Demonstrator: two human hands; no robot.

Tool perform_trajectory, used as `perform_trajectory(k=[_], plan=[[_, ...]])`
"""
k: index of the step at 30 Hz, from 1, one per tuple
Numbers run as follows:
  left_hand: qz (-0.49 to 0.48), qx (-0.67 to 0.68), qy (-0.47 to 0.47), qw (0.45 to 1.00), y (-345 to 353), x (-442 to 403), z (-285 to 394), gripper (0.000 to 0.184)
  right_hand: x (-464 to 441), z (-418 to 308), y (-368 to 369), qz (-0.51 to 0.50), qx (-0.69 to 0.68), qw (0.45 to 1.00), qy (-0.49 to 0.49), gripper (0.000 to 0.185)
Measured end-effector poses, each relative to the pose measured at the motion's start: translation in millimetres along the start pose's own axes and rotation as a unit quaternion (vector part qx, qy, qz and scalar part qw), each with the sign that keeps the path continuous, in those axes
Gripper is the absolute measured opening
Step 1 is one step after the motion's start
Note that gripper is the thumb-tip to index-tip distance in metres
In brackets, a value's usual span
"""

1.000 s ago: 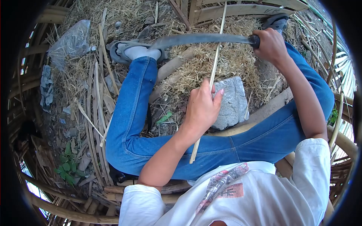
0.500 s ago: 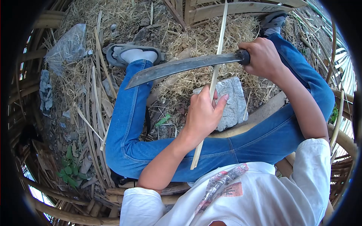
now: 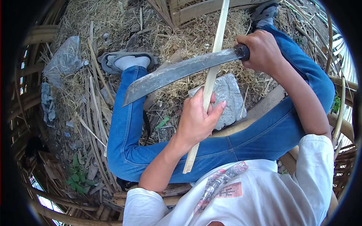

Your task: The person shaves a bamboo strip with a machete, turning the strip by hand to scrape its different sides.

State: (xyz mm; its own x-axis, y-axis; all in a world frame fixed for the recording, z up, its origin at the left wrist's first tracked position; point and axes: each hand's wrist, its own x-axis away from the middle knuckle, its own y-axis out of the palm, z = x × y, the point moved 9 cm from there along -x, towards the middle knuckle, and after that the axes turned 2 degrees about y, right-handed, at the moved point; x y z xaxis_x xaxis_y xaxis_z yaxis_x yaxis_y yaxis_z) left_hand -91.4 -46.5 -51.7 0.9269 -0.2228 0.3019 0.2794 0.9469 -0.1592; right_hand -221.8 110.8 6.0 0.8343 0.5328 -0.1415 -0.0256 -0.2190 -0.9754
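Observation:
My right hand (image 3: 261, 51) is wrapped round the dark handle of a machete (image 3: 177, 71). The long, slightly curved blade points left and crosses over a pale bamboo strip (image 3: 219, 35). Whether the edge touches the strip I cannot tell. My left hand (image 3: 199, 118) grips that strip below the blade, thumb out to the right. The strip slants from the top of the view down to a cut end over my jeans. Behind my left hand lies a rough grey stone block (image 3: 229, 100), partly covered by the hand and strip.
My bent legs in blue jeans (image 3: 260, 135) frame the work area. Straw-like shavings (image 3: 177, 41) cover the ground. Long bamboo pieces (image 3: 98, 124) and a clear plastic bag (image 3: 65, 60) lie left. A bamboo slat frame (image 3: 203, 12) stands at the top.
The machete's blade has turned to show more of its flat side, and its tip sits lower. The strip's lower end and my left hand have shifted slightly left.

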Motion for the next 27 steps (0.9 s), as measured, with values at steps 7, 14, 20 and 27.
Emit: perform_trajectory(k=[7, 14, 20, 27], plan=[[-0.031, 0.034, 0.002, 0.999, 2.4, 4.0, 6.5, 0.027, 2.7, 13.6, -2.7, 0.023, 0.008, 1.000, 0.009, 0.016], [-0.042, 0.076, -0.031, 0.996, 0.1, 11.3, 13.6, 0.028, 2.1, 26.3, -17.1, 0.045, 0.047, 0.997, 0.028, 0.022], [-0.067, 0.075, -0.016, 0.995, 12.6, 19.3, 17.2, 0.030, 2.3, 70.1, -40.7, 0.080, 0.091, 0.991, 0.053, 0.025], [-0.007, 0.072, -0.025, 0.997, 1.4, 17.1, 15.4, 0.031, 8.7, -27.8, -20.6, -0.027, 0.000, 0.999, 0.036, 0.015]])
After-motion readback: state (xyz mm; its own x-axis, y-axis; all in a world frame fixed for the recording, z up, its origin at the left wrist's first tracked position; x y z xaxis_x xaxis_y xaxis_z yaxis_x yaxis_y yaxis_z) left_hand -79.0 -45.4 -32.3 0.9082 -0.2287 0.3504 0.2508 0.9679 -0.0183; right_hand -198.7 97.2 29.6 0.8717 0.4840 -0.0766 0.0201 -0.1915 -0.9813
